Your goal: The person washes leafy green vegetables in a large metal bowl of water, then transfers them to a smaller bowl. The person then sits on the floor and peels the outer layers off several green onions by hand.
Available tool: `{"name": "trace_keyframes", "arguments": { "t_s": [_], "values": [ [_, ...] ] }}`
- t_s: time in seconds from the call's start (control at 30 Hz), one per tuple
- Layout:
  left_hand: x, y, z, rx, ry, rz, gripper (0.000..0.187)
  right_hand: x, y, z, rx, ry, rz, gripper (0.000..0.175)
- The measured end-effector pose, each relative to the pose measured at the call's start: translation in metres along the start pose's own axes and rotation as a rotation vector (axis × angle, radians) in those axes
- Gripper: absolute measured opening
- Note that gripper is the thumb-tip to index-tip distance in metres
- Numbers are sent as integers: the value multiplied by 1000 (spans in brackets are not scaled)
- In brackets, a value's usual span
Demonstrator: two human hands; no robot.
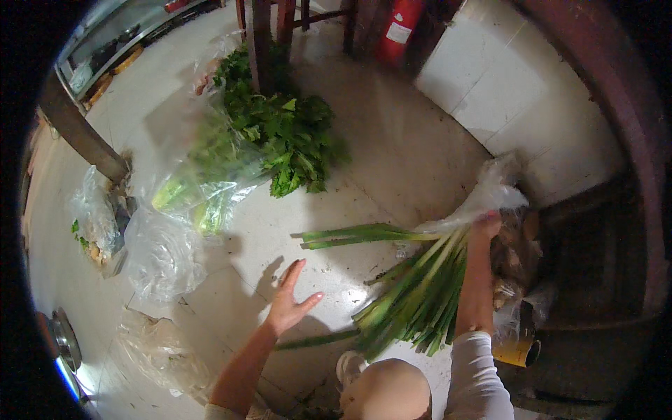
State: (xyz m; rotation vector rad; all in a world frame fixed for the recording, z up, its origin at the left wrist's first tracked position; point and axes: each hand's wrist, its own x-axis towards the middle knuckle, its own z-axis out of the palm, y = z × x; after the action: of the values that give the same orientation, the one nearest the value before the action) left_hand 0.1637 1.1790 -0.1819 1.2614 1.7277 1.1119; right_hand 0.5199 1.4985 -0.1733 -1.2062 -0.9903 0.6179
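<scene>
My left hand (291, 303) hangs above the tiled floor with its fingers spread and nothing in it. At the right, my right hand (488, 223) is at the clear plastic bag (493, 197) around the pale ends of a bundle of long green leafy stalks, probably leeks or green onions (420, 294). Its fingers are mostly hidden, so its grip cannot be told. The cut green ends fan out on the floor toward me. A couple of stalks point left, and a loose one lies below my left hand. Farther off, leafy celery (294, 131) lies partly in clear plastic.
Crumpled plastic bags (160, 257) lie at the left, another (163, 352) nearer me. A wooden leg (84, 131) stands beside a bag of scraps (97, 220). Stool legs (260, 47) rise over the celery, near a red cylinder (400, 31). A yellow tube (517, 353) lies right.
</scene>
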Motion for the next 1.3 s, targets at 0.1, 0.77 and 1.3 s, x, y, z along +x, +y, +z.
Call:
{"name": "trace_keyframes", "arguments": {
  "t_s": [0.1, 0.77, 1.3],
  "values": [
    [7, 8, 4, 45, -26, 70, 75, 14, -7, 32, -414, 122, -429, 19],
    [2, -26, -14, -135, 7, -97, 58, 98, -167, -66, 621, 165, -278, 13],
    [13, -44, -23, -1142, 205, -228, 39, -339, -121, 101, -234, -1393, -898, 27]
  ]
}}
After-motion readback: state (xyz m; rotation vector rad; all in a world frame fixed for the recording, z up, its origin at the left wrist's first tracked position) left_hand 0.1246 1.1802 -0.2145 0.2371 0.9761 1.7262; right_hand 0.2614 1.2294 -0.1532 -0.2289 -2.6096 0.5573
